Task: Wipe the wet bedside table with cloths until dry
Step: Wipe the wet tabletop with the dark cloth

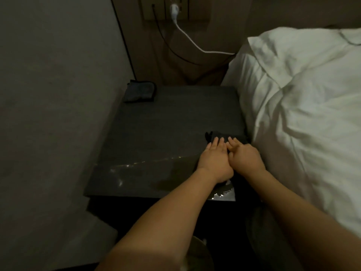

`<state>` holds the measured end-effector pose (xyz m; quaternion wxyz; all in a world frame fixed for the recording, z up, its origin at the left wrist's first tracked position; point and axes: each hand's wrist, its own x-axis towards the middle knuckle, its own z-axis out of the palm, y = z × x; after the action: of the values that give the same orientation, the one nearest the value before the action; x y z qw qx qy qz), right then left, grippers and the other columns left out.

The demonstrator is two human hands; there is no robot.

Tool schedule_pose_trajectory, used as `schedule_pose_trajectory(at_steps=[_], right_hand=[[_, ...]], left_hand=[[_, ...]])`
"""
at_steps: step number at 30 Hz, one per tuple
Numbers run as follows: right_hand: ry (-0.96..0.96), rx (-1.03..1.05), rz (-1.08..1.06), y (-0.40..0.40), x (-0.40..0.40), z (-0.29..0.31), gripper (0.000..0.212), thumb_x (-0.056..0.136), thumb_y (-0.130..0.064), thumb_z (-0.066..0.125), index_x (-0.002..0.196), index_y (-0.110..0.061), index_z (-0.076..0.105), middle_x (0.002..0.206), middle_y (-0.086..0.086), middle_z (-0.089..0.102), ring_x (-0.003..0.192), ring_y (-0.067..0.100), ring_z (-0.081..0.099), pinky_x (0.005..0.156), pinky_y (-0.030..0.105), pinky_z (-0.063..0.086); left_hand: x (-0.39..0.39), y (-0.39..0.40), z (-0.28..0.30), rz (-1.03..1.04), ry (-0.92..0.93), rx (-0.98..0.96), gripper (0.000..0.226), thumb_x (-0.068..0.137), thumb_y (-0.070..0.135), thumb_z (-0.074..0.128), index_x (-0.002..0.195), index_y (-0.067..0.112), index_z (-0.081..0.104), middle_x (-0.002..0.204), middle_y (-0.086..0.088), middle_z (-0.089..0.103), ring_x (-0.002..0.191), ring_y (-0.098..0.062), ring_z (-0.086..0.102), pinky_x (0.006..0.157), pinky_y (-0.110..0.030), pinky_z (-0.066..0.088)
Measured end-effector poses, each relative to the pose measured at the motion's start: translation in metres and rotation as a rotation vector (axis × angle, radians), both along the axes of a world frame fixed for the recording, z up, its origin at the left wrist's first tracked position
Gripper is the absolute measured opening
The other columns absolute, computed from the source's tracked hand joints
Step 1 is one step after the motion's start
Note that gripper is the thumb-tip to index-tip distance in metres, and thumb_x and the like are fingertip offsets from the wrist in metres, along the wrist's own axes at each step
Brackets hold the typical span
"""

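The dark bedside table (156, 126) stands between a wall and a bed. A dark cloth (216, 136) lies on its right side near the bed. My left hand (214, 159) and my right hand (244, 155) lie side by side on that cloth, fingers straight and pressing flat. Most of the cloth is hidden under them. Water glints in a streak (136, 163) across the front of the top and in a puddle (224, 192) at the front right corner. A second, blue-grey folded cloth (139, 91) rests at the back left corner.
A white pillow and duvet (304, 106) press against the table's right edge. A grey wall (54, 94) runs along the left. Behind the table, a wall socket (173, 8) holds a white plug with its cable (195, 44) and a black cable trailing toward the bed.
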<state>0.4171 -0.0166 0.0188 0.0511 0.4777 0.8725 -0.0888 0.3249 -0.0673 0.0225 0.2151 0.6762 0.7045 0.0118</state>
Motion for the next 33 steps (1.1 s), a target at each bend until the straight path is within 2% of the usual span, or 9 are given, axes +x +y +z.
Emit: schedule_pose_trajectory(at_steps=[3, 6, 12, 15, 18, 20, 24, 26, 33], right_hand=[[-0.003, 0.003, 0.004, 0.012, 0.002, 0.002, 0.08, 0.076, -0.031, -0.001, 0.142, -0.012, 0.039, 0.155, 0.004, 0.03, 0.144, 0.014, 0.028, 0.108, 0.028, 0.034], [-0.014, -0.038, -0.036, 0.02, 0.003, 0.007, 0.048, 0.097, -0.019, 0.025, 0.144, -0.013, 0.035, 0.157, 0.004, 0.025, 0.145, 0.013, 0.024, 0.11, 0.031, 0.031], [0.0, -0.089, -0.054, 0.024, 0.003, 0.012, 0.048, 0.098, -0.014, 0.031, 0.146, -0.012, 0.032, 0.158, 0.006, 0.021, 0.146, 0.015, 0.02, 0.115, 0.032, 0.029], [-0.021, -0.109, -0.051, 0.018, 0.005, 0.012, 0.049, 0.098, -0.02, 0.024, 0.146, -0.012, 0.031, 0.158, 0.005, 0.021, 0.146, 0.014, 0.02, 0.115, 0.029, 0.028], [0.03, -0.086, -0.069, 0.004, 0.011, 0.009, 0.076, 0.076, -0.033, 0.008, 0.143, -0.013, 0.038, 0.155, 0.003, 0.029, 0.145, 0.013, 0.025, 0.111, 0.026, 0.03], [0.061, -0.085, -0.089, -0.009, 0.015, 0.005, 0.084, 0.069, -0.036, 0.004, 0.141, -0.016, 0.042, 0.154, 0.0, 0.031, 0.144, 0.012, 0.027, 0.11, 0.026, 0.031], [0.084, -0.111, -0.117, -0.033, 0.018, 0.006, 0.05, 0.093, -0.021, 0.031, 0.141, -0.017, 0.041, 0.155, -0.002, 0.029, 0.144, 0.011, 0.027, 0.111, 0.026, 0.032], [0.096, -0.132, -0.125, -0.044, 0.016, 0.008, 0.047, 0.095, -0.018, 0.036, 0.142, -0.017, 0.04, 0.156, -0.001, 0.029, 0.144, 0.012, 0.026, 0.112, 0.027, 0.031], [0.051, -0.142, -0.131, -0.057, -0.004, 0.007, 0.051, 0.096, -0.017, 0.034, 0.146, -0.015, 0.03, 0.158, 0.001, 0.02, 0.146, 0.014, 0.019, 0.113, 0.03, 0.027]], left_hand=[[0.004, 0.012, 0.0, 0.004, 0.002, 0.01, 0.071, 0.093, 0.025, 0.043, 0.152, 0.002, 0.009, 0.162, -0.011, 0.003, 0.149, -0.023, -0.002, 0.12, -0.033, 0.001], [0.007, 0.022, -0.002, 0.018, -0.003, 0.023, 0.07, 0.094, 0.024, 0.041, 0.152, 0.001, 0.01, 0.161, -0.012, 0.004, 0.15, -0.024, -0.001, 0.12, -0.033, 0.002], [0.009, 0.026, 0.0, 0.03, 0.001, 0.019, 0.071, 0.093, 0.024, 0.041, 0.152, 0.002, 0.009, 0.162, -0.011, 0.004, 0.15, -0.023, 0.0, 0.12, -0.033, 0.003], [0.01, 0.019, 0.004, 0.017, 0.005, -0.002, 0.074, 0.091, 0.024, 0.045, 0.152, 0.001, 0.009, 0.162, -0.011, 0.005, 0.15, -0.023, 0.0, 0.12, -0.033, 0.004], [0.015, 0.005, 0.005, -0.003, 0.014, -0.022, 0.073, 0.091, 0.024, 0.044, 0.152, 0.002, 0.01, 0.162, -0.011, 0.004, 0.15, -0.023, 0.0, 0.12, -0.033, 0.003], [0.017, -0.007, 0.004, -0.011, 0.019, -0.035, 0.074, 0.091, 0.024, 0.044, 0.152, 0.002, 0.009, 0.162, -0.011, 0.003, 0.15, -0.023, -0.001, 0.12, -0.034, 0.003], [0.017, -0.029, 0.005, -0.035, 0.026, -0.068, 0.077, 0.09, 0.024, 0.046, 0.153, 0.004, 0.006, 0.162, -0.01, 0.0, 0.15, -0.022, -0.002, 0.12, -0.034, 0.002], [0.014, -0.037, 0.006, -0.048, 0.034, -0.089, 0.079, 0.09, 0.026, 0.048, 0.153, 0.005, 0.005, 0.162, -0.009, -0.001, 0.149, -0.021, -0.003, 0.12, -0.034, 0.002], [-0.007, -0.045, 0.006, -0.1, 0.127, -0.131, 0.085, 0.089, 0.029, 0.048, 0.153, 0.005, -0.003, 0.161, -0.01, -0.008, 0.149, -0.022, -0.007, 0.119, -0.035, -0.002]])
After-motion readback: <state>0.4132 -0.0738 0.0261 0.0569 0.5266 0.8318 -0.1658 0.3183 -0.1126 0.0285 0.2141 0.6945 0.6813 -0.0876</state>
